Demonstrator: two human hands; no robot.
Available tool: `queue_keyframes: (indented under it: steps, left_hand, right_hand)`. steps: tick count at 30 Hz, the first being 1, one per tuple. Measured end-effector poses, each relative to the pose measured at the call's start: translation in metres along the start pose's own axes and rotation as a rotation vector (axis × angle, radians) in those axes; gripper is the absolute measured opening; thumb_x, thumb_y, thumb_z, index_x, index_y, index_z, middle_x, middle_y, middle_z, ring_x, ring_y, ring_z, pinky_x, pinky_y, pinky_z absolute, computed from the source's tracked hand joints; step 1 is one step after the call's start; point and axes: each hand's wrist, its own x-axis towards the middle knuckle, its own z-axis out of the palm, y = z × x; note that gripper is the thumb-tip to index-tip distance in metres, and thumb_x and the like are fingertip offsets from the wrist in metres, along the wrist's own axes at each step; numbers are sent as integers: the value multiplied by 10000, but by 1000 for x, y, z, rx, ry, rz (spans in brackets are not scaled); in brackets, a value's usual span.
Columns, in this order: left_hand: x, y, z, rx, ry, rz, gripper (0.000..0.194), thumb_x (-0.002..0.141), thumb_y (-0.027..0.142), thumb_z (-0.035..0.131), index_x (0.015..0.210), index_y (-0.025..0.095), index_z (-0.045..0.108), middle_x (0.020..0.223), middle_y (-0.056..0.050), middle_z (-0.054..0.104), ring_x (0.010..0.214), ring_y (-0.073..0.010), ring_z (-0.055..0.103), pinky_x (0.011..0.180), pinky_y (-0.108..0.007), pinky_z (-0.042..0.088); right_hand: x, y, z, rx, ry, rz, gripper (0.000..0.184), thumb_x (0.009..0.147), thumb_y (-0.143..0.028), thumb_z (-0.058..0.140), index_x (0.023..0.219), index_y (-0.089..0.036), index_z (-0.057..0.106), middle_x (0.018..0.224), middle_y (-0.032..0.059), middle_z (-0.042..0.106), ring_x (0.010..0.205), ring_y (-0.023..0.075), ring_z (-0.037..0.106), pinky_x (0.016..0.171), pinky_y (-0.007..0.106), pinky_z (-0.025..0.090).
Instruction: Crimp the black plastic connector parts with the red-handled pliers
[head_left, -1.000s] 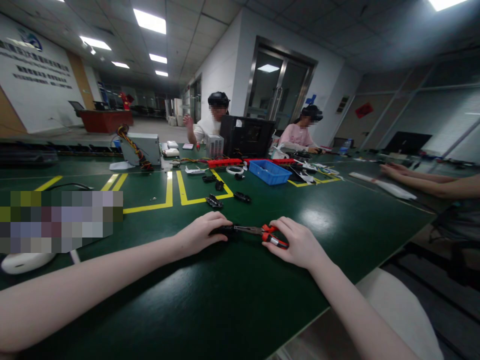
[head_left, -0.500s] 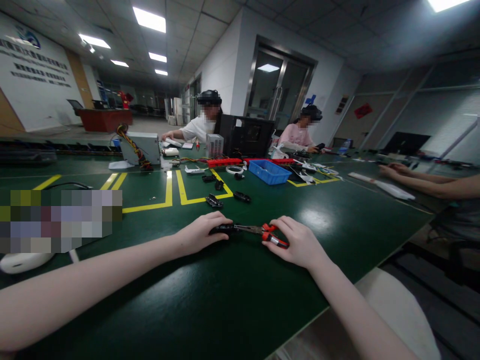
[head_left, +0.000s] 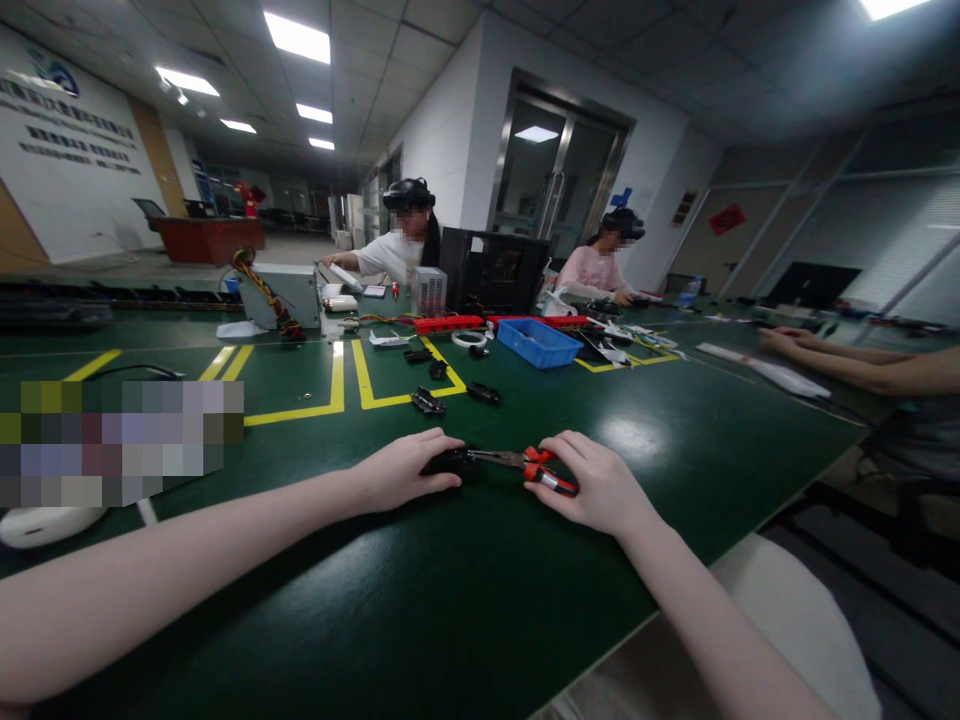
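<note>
My right hand [head_left: 596, 482] is closed around the red-and-black handles of long-nose pliers [head_left: 553, 480], whose metal jaws point left. Between the thumb and fingers of my left hand [head_left: 409, 468] is a small black plastic part [head_left: 448, 460]; my fingers cover some of it, and its exact kind does not show. The plier tips meet this part at its right end, just above the green table [head_left: 420, 600]. Beyond my hands lie similar black pieces, one [head_left: 428, 401] with its inside showing and another [head_left: 484, 393] beside it.
A blue bin [head_left: 538, 345] stands past the black pieces, in front of a red strip [head_left: 450, 325]. Farther back are a power supply with wires [head_left: 281, 295] and a black computer case [head_left: 495, 275]. Two people sit opposite; another person's arms [head_left: 847, 365] rest at the right.
My left hand and the black part have turned slightly, while the pliers stay nearly in place. Across the table, the person in white has leaned to the left.
</note>
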Motion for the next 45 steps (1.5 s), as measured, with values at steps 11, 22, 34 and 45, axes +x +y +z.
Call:
queue_keyframes:
  steps: [11, 22, 34, 45]
  left_hand:
    - [-1, 6, -4, 21, -38, 53, 517, 853, 488, 611, 1251, 172, 515, 1108, -88, 611, 996, -231, 590, 842, -342, 471]
    - [-1, 9, -6, 48, -70, 3, 434, 893, 496, 547, 1182, 173, 558, 1094, -92, 647, 969, -242, 612, 816, -342, 474]
    - [0, 7, -5, 73, -83, 6, 421, 884, 486, 565, 1190, 200, 533, 1035, -73, 660, 911, -236, 629, 766, -325, 470]
    - [-2, 10, -4, 124, -81, -2, 427, 900, 509, 522, 1193, 198, 530, 1049, -92, 653, 935, -255, 624, 780, -340, 473]
  right_hand:
    - [0, -3, 0, 38, 6, -1, 372, 816, -449, 608, 1035, -150, 572, 924, 104, 635, 783, 204, 614, 679, 338, 514]
    - [0, -4, -1, 68, 6, -12, 369, 830, -449, 597, 1041, -149, 566, 941, 111, 638, 805, 214, 620, 695, 345, 523]
    - [0, -5, -3, 73, -10, -8, 352, 833, -441, 593, 1044, -161, 560, 939, 108, 639, 801, 211, 616, 693, 348, 518]
    - [0, -5, -3, 63, 0, -15, 354, 822, -428, 606, 1044, -158, 548, 937, 105, 633, 801, 206, 613, 693, 339, 513]
